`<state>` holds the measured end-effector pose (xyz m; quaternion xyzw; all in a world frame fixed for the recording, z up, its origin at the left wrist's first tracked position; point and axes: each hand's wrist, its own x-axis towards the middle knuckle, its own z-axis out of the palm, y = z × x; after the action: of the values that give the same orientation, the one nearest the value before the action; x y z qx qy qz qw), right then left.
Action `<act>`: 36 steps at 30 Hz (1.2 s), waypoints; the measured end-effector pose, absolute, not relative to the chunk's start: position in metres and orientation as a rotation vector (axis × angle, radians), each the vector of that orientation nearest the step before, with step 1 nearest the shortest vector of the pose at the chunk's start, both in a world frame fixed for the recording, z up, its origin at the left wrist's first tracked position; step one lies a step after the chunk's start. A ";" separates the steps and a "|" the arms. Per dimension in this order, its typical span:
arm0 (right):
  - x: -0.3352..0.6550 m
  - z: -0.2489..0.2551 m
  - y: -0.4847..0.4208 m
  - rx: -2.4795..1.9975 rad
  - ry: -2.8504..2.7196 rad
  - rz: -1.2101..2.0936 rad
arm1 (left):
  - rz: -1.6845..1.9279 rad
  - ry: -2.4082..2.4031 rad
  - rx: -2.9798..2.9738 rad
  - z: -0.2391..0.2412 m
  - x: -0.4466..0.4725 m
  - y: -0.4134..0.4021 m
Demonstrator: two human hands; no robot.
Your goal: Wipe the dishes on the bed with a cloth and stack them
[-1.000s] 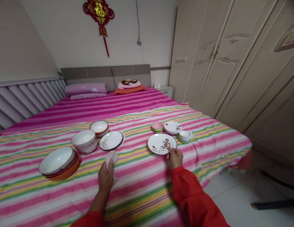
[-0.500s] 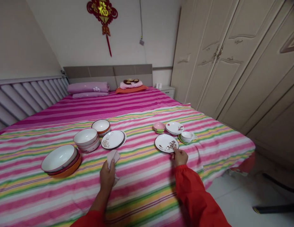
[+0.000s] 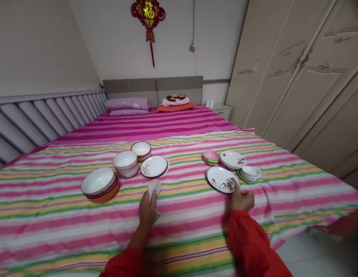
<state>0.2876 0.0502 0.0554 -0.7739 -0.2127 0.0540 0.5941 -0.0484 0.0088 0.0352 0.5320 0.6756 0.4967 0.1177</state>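
Note:
My left hand (image 3: 147, 207) is closed around a pale pink cloth (image 3: 154, 187) above the striped sheet. At the right, my right hand (image 3: 242, 198) pinches the near right rim of a white plate (image 3: 220, 179) with a dark edge and a brown flower print. The dark rim of what looks like another plate shows just under its left side. Between the hands and further back lies a stack of similar plates (image 3: 154, 166), touched by neither hand. My right thumb lies on the plate's printed face; the other fingers are partly hidden.
Left of the plates stand stacked large bowls (image 3: 98, 181), medium bowls (image 3: 125, 161) and small bowls (image 3: 141, 149). Beyond my right hand are a pink bowl (image 3: 211, 155), flowered plates (image 3: 233, 159) and small white dishes (image 3: 250, 172). A wardrobe (image 3: 282, 77) rises at the right.
The view has swung left, so everything sits further right in the picture. My right hand keeps hold of the plate, and a second dark rim now shows beneath it. My left hand still grips the cloth.

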 end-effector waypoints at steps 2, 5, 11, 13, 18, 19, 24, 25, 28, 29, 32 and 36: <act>0.264 0.065 0.051 -1.613 -0.651 0.078 | 1.458 1.974 1.566 0.035 -0.048 0.008; 0.214 0.076 0.062 -1.305 -1.126 0.457 | 1.488 1.972 1.592 0.034 -0.047 0.008; 0.108 0.074 0.113 -1.183 -1.368 0.897 | 1.477 1.928 1.530 0.032 -0.048 0.007; 0.084 0.071 0.127 -1.272 -1.341 0.927 | 1.474 1.930 1.514 0.030 -0.049 0.008; 0.054 0.065 0.146 -1.458 -1.266 0.995 | 1.461 1.899 1.513 0.031 -0.048 0.007; 0.052 0.064 0.149 -1.460 -1.261 1.011 | 1.460 1.897 1.523 0.032 -0.048 0.007; 0.046 0.062 0.160 -1.426 -1.231 1.099 | 1.448 1.907 1.573 0.032 -0.048 0.007; 0.045 0.061 0.160 -1.418 -1.214 1.131 | 1.450 1.915 1.581 0.031 -0.049 0.007; 0.044 0.061 0.156 -1.379 -1.142 1.256 | 1.469 1.928 1.615 0.030 -0.049 0.008; 0.044 0.061 0.153 -1.359 -1.112 1.303 | 1.476 1.932 1.627 0.029 -0.049 0.008; 0.048 0.066 0.144 -1.279 -1.010 1.418 | 1.495 1.946 1.636 0.028 -0.049 0.008; 0.063 0.074 0.130 -1.169 -0.881 1.455 | 1.514 1.955 1.595 0.026 -0.050 0.009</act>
<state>0.0635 0.1300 0.0742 -0.4862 -0.3664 0.6052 0.5129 -0.0499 0.0087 0.0258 0.5393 0.6612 0.5119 0.0994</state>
